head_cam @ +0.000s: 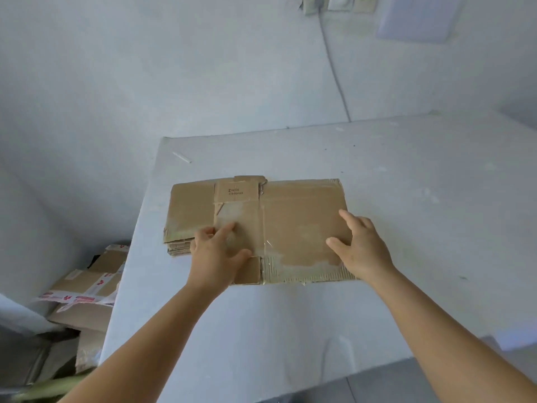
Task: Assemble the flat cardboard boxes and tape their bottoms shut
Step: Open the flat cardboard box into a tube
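small print on flattened box (236, 191) unreadable, lower stack (179, 249) mostly covered, floor boxes (87, 286) partly hidden

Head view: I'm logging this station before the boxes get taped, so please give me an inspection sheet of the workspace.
Surface: white table, bare apart from marks and specks.
Job's things: stack of flat cardboard boxes lying flat, none assembled; old clear tape on top sheet. No tape roll seen.
Clutter: small white stick near the far left corner.
Grippers: left hand on the stack's near left, fingers spread; right hand at its right edge. Neither grips anything.
Cables: one thin line down the wall.
Surroundings: white walls; taped cardboard boxes on the floor, left.
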Available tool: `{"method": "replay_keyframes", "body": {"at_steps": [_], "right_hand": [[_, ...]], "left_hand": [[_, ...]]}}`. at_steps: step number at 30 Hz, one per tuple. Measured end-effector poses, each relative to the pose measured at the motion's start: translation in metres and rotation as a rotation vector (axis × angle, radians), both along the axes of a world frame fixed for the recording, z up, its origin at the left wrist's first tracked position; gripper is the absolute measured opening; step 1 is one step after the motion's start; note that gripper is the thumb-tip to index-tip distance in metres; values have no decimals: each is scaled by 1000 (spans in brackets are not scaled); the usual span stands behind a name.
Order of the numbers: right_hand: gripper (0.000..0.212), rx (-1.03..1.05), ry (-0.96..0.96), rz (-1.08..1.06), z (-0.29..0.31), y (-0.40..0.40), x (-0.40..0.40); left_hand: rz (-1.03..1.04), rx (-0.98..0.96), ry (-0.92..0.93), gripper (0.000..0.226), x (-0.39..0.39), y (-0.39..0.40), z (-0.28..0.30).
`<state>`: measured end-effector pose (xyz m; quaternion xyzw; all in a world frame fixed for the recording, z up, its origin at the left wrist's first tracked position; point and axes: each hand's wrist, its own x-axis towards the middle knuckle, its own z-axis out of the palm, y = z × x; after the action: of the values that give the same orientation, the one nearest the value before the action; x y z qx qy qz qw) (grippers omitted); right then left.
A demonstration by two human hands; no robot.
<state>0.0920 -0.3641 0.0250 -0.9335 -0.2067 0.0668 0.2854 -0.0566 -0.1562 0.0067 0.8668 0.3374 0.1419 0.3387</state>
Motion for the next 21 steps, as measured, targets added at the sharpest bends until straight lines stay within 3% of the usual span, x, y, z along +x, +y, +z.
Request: {"method": "replay_keyframes", "body": {"at_steps": [10,21], "right_hand": [[63,21,29,-244,-3,-148,8],[60,64,36,-325,0,-319,82]], "left_hand": [[-241,-1,5,60,57,-123,-2],[-317,-36,-21,61,149,-285,-6]]}}
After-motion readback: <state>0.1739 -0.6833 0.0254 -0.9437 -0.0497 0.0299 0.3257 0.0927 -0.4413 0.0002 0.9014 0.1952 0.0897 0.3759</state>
